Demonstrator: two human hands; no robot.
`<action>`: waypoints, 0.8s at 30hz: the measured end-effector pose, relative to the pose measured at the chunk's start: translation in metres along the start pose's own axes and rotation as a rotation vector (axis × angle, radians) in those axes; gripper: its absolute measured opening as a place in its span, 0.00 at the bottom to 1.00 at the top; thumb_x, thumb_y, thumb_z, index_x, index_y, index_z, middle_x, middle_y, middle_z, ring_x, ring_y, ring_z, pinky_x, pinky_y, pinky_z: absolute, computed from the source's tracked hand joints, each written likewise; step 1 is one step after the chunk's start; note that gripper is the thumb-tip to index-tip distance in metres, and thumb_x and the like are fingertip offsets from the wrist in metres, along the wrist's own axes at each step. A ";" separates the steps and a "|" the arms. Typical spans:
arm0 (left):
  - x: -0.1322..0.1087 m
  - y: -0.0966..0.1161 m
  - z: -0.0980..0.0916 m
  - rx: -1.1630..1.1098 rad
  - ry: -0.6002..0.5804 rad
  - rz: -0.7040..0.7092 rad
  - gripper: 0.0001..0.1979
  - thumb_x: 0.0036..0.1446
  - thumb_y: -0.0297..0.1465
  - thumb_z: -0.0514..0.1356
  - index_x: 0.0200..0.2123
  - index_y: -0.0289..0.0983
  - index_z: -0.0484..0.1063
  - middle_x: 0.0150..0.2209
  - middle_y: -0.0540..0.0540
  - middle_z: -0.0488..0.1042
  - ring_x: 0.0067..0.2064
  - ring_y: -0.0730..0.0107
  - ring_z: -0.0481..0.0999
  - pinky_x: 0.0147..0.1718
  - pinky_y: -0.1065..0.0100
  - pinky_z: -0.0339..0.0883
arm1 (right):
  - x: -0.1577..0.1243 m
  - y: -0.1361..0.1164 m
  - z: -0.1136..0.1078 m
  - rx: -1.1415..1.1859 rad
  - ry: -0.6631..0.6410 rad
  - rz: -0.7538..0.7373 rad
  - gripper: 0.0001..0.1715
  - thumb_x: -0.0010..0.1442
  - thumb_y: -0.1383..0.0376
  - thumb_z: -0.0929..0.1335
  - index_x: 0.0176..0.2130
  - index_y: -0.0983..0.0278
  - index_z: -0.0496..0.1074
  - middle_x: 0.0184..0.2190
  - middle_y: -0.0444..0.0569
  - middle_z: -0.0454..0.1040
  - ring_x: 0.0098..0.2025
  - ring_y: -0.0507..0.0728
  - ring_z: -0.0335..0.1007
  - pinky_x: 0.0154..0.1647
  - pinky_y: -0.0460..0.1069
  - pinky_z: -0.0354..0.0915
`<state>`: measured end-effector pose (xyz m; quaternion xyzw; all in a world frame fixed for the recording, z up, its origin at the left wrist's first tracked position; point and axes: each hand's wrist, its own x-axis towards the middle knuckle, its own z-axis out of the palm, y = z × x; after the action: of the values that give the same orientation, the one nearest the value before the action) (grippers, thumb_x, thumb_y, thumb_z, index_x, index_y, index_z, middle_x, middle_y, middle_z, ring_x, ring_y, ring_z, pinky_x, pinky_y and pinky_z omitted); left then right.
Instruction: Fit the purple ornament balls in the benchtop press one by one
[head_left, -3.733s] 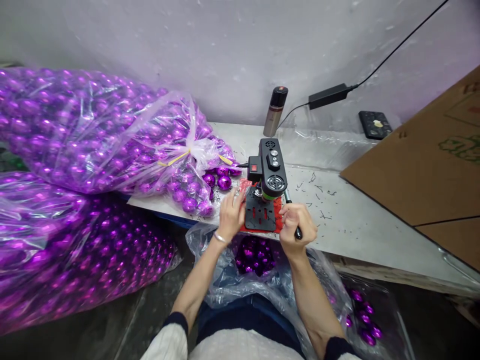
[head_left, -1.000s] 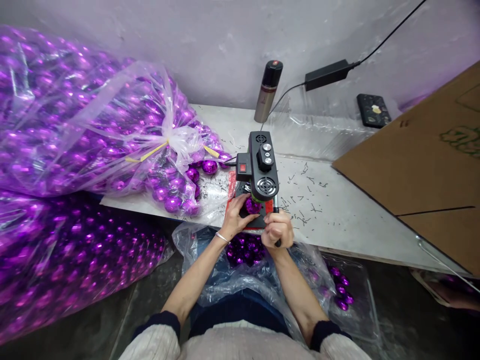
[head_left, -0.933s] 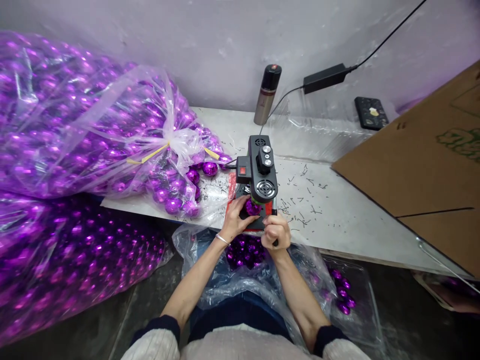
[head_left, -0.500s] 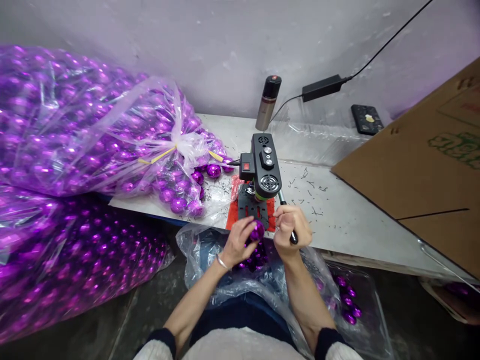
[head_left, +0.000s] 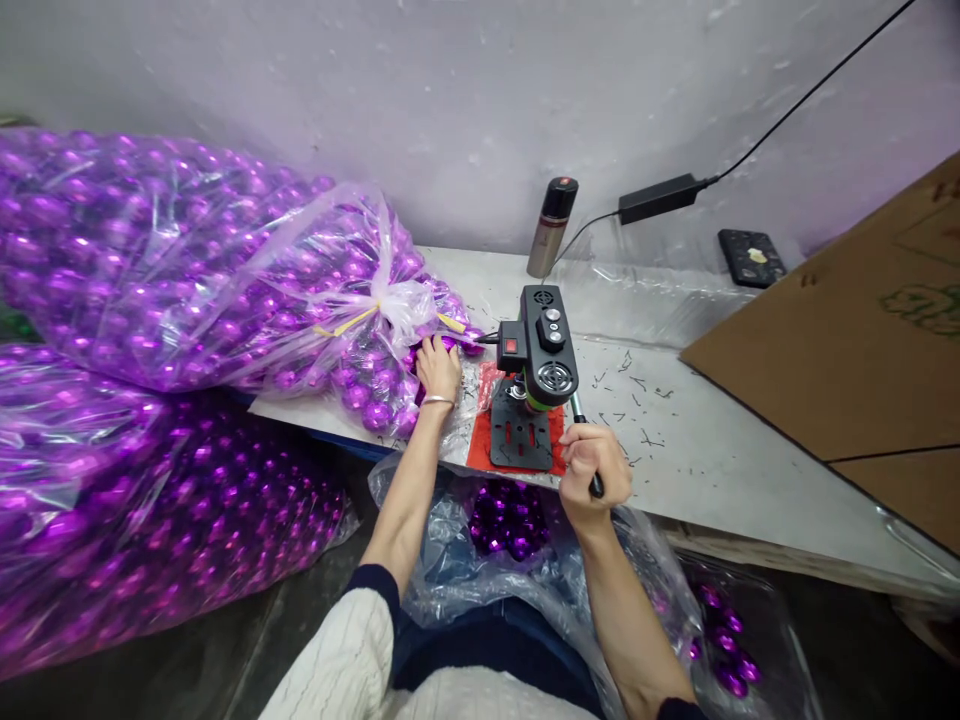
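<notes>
Purple balls (head_left: 373, 414) crowd the mouth of the clear bag (head_left: 225, 270) on the table (head_left: 712, 450), where the left hand (head_left: 438, 368) reaches in; its fingertips are hidden among them, so I cannot tell their grip. Right hand (head_left: 595, 466) is clenched on the lever (head_left: 584, 438) of the small press (head_left: 546, 345), base bare. Green print on the cardboard (head_left: 847, 340) is unreadable. Another bag (head_left: 517, 530) in the lap holds more balls.
</notes>
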<state>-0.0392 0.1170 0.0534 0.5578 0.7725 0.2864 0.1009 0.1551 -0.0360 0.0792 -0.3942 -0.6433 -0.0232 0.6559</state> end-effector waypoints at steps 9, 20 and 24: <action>-0.002 -0.001 -0.020 -0.289 -0.281 -0.110 0.23 0.59 0.33 0.67 0.56 0.35 0.71 0.55 0.32 0.78 0.60 0.43 0.77 0.60 0.51 0.68 | 0.000 0.000 0.000 -0.005 -0.001 0.001 0.16 0.66 0.73 0.64 0.27 0.60 0.65 0.25 0.42 0.71 0.30 0.53 0.72 0.32 0.49 0.64; -0.094 -0.018 -0.004 -1.513 -0.425 -0.490 0.20 0.54 0.35 0.72 0.48 0.39 0.73 0.45 0.46 0.81 0.49 0.64 0.82 0.55 0.58 0.75 | 0.019 -0.007 0.003 -0.018 0.036 -0.006 0.17 0.68 0.71 0.64 0.27 0.60 0.64 0.24 0.42 0.71 0.27 0.51 0.70 0.28 0.49 0.61; -0.115 -0.017 0.010 -1.335 -0.387 -0.338 0.29 0.51 0.38 0.74 0.55 0.39 0.73 0.54 0.43 0.80 0.58 0.58 0.79 0.63 0.57 0.69 | 0.033 -0.014 0.005 -0.011 0.050 0.022 0.18 0.69 0.70 0.63 0.27 0.60 0.64 0.23 0.42 0.70 0.26 0.51 0.68 0.28 0.49 0.60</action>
<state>-0.0073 0.0109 0.0171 0.2904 0.4763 0.5744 0.5991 0.1495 -0.0272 0.1139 -0.4042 -0.6223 -0.0294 0.6697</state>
